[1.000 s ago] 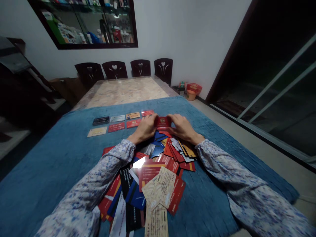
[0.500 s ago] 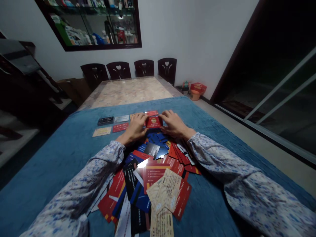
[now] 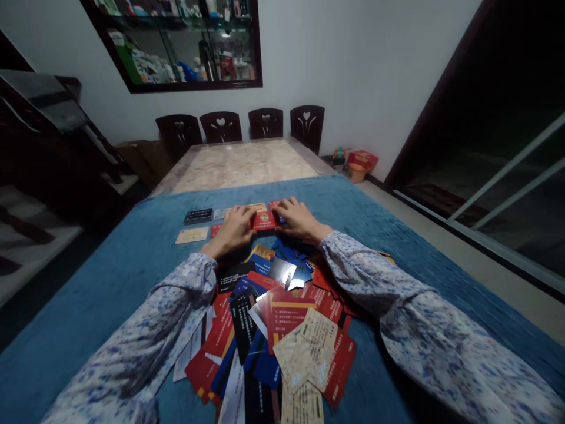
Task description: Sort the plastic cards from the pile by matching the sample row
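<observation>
A red card (image 3: 264,220) with a gold emblem lies between my two hands, beyond the pile. My left hand (image 3: 235,228) grips its left edge, fingers curled, and my right hand (image 3: 298,221) closes on its right edge. Whether more cards sit under it I cannot tell. Nearer to me spreads a loose heap of cards: red ones (image 3: 286,315), a black one (image 3: 244,324), blue ones (image 3: 262,359) and beige ones (image 3: 304,406). Left of my hands lie a black card stack (image 3: 198,216) and a cream card (image 3: 192,235); other laid-out cards are partly hidden by my fingers.
A blue cloth (image 3: 110,259) covers the near part of the table, with the bare marbled tabletop (image 3: 238,162) beyond. Dark chairs (image 3: 220,127) stand at the far end. An orange bucket (image 3: 357,172) sits on the floor to the right.
Both hands have shifted left with the red card, away from the blue cards of the heap and towards the laid-out cards. The view has turned slightly left.
</observation>
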Action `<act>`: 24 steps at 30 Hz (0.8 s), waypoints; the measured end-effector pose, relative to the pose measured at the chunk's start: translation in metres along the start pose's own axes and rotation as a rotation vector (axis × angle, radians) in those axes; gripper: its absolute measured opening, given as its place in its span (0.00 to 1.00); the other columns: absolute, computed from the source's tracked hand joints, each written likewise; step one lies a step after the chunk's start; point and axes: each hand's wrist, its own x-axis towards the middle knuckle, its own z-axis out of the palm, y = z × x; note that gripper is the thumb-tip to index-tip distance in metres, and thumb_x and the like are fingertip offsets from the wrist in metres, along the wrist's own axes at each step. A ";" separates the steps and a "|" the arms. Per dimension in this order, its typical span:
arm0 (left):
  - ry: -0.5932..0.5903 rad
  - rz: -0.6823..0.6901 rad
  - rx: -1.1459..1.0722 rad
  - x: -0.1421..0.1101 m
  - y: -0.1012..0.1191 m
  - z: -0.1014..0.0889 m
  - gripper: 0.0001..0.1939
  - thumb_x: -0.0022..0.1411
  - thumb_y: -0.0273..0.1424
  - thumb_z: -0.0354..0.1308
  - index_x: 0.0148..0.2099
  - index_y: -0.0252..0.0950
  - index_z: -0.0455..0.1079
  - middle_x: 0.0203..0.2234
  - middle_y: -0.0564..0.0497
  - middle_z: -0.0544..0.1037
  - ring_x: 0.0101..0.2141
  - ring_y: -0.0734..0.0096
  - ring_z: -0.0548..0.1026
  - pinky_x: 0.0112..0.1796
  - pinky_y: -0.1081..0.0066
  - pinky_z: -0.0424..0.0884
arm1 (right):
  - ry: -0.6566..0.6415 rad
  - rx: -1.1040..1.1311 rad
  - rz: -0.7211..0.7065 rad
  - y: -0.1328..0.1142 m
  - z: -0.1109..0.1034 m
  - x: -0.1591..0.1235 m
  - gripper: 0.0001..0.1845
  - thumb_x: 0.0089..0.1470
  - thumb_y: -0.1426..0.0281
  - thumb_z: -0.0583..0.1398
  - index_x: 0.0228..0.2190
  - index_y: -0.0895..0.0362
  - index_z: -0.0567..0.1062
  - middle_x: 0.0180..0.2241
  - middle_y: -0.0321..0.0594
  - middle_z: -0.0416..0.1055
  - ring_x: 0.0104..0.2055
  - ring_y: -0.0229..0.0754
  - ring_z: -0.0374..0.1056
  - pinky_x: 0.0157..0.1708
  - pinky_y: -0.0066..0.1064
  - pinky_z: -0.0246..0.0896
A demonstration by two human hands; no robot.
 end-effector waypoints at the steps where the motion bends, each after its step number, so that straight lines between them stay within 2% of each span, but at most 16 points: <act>1: -0.002 -0.006 0.003 0.000 -0.002 0.000 0.25 0.57 0.28 0.62 0.57 0.37 0.71 0.55 0.38 0.73 0.55 0.44 0.67 0.53 0.45 0.68 | -0.006 0.002 -0.002 -0.001 0.000 0.002 0.30 0.60 0.61 0.63 0.61 0.57 0.69 0.59 0.57 0.66 0.56 0.58 0.57 0.45 0.44 0.60; 9: -0.010 -0.041 0.033 -0.001 -0.016 0.001 0.22 0.57 0.29 0.63 0.54 0.38 0.72 0.54 0.38 0.74 0.54 0.44 0.67 0.52 0.45 0.68 | -0.036 0.018 -0.030 -0.005 0.005 0.018 0.28 0.59 0.61 0.63 0.59 0.55 0.71 0.62 0.55 0.65 0.56 0.59 0.56 0.47 0.47 0.60; 19: -0.141 -0.096 0.041 0.002 -0.028 0.005 0.18 0.58 0.32 0.63 0.51 0.39 0.73 0.52 0.39 0.75 0.56 0.41 0.66 0.52 0.44 0.65 | -0.124 0.007 -0.051 -0.005 0.010 0.034 0.25 0.58 0.63 0.63 0.56 0.54 0.75 0.61 0.55 0.67 0.58 0.63 0.58 0.49 0.54 0.61; 24: -0.142 -0.113 0.030 0.006 -0.035 0.013 0.18 0.57 0.33 0.64 0.50 0.39 0.74 0.50 0.39 0.76 0.55 0.42 0.67 0.52 0.45 0.65 | -0.161 -0.001 -0.037 -0.004 0.013 0.039 0.25 0.58 0.62 0.64 0.56 0.54 0.75 0.61 0.54 0.67 0.60 0.63 0.57 0.51 0.52 0.59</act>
